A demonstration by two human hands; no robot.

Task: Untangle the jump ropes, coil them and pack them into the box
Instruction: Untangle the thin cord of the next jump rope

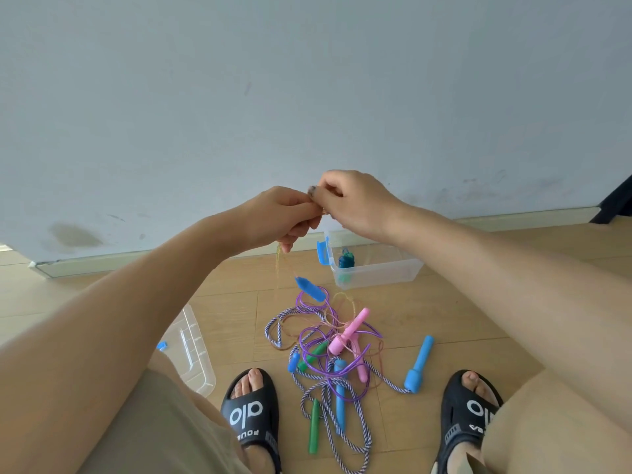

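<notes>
My left hand (pixel 284 217) and my right hand (pixel 355 203) meet in mid-air, and both pinch a thin yellowish rope (pixel 278 265) that hangs down from my left fist toward the floor. Below them lies a tangle of jump ropes (pixel 328 350): a purple cord, a blue-and-white braided rope, and pink (pixel 349 333), green (pixel 314 425) and blue handles (pixel 419 364). A clear plastic box (pixel 376 268) stands on the floor behind the pile, with one coiled dark blue-green rope (pixel 346 260) inside.
The box's clear lid (pixel 189 350) lies on the wooden floor at the left, by my left knee. My feet in black sandals (pixel 251 412) flank the pile. A pale wall with a skirting board runs close behind the box.
</notes>
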